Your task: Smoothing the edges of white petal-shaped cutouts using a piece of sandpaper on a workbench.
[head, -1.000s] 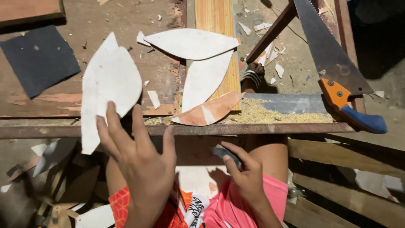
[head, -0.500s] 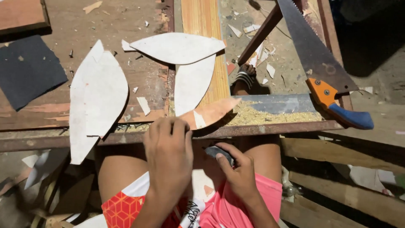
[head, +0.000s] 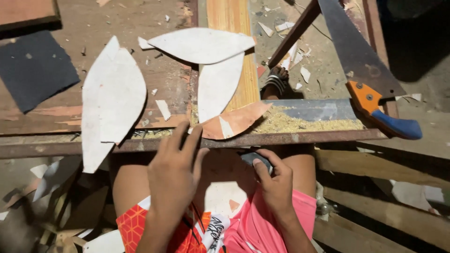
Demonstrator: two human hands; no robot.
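Two hands were in view at the lower middle of the frame, both mine. My left hand lay flat with the fingers spread, its grip apart and holding nothing; the fingertips reached the rusty front rail of the desk, just below the brownish leaf-shaped offcut. My right hand was curled, its grip clamped on a small dark object near the rail; too little of that object showed to tell its kind.

The brownish offcut rested at the desk's near edge, centre of the frame, touching the lower tip of a white leaf-shaped panel. A second white panel lay across the top of that one, and a larger white panel sat to the left, its lower point overhanging the rail.

In my judgement the offcut was thin sheet board: light, stiff, and liable to snap at its pointed ends, with rough sawn edges. It should be taken across its broad middle, not by a tip.

Sawdust lay at centre right. A handsaw with an orange and blue handle lay at the upper right, and a dark abrasive sheet at the upper left.
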